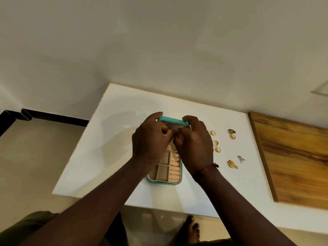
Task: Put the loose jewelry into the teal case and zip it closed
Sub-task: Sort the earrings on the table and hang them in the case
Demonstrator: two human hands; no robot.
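Observation:
The teal case [165, 181] lies open on the white tabletop [110, 139], its beige compartments and ring rolls showing and its lid [173, 120] raised at the far end. My left hand [150, 139] and my right hand [193, 146] are both at the lid, fingers over its top edge and thumbs pinched together in front of the inner panel. What the thumbs pinch is hidden. To the right of the case lie loose pieces: several gold rings [215, 143], a dark flower earring [231, 131], a gold flower earring [232, 164] and a clear triangular piece [242, 159].
A wooden board [292, 160] covers the table's right part, next to the jewelry. The wall runs along the table's far edge. Below the near edge are my knee and a bare foot [192, 229] on the floor.

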